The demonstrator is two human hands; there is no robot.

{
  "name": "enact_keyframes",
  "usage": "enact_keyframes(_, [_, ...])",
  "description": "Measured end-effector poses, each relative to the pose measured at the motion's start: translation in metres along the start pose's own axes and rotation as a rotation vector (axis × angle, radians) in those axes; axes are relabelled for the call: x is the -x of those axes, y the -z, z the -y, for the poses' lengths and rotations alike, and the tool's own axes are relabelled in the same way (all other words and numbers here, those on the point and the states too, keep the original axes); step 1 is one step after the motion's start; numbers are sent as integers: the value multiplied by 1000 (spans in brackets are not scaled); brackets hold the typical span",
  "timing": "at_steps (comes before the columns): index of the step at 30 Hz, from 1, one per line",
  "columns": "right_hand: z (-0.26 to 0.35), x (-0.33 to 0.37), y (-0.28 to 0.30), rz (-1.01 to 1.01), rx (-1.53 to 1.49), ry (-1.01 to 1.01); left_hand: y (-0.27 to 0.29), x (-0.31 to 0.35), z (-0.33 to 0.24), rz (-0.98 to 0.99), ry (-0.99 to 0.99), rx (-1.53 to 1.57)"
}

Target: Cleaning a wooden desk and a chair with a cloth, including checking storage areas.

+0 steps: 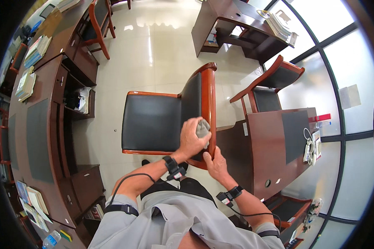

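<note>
A wooden chair with a black padded seat and a reddish-brown frame stands in front of me, its backrest on the right. My left hand is closed round a crumpled grey-green cloth, pressing it against the backrest beside the wooden top rail. Close to the near end of that rail, my right hand grips the chair back, thumb on one side and fingers on the other. Part of the cloth is hidden under the left hand's fingers.
On the left runs a long dark desk with books and a water bottle. To the right stands another desk with a white cable. A second chair is behind it. Farther off is one more desk.
</note>
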State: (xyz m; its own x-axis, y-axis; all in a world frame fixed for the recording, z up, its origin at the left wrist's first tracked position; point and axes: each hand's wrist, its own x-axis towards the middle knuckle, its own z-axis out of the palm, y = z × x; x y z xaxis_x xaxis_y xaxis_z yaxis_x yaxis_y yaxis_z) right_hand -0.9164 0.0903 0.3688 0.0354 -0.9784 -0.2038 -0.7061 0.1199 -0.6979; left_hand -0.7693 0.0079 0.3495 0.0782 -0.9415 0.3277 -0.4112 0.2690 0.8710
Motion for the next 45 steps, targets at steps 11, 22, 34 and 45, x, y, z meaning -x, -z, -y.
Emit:
enact_keyframes(11, [6, -3, 5, 148, -33, 44, -31, -204, 56, -75, -255, -261])
enact_keyframes(22, [5, -5, 11, 121, -71, 1, -25, -98, 50, -47, -116, -108])
enact_keyframes(34, [18, -1, 9, 125, -20, -21, 12, 18, 55, 115, -9, 111])
enact_keyframes(45, [14, 2, 9, 125, 9, -134, -39, -176, 141, -137, -17, -26])
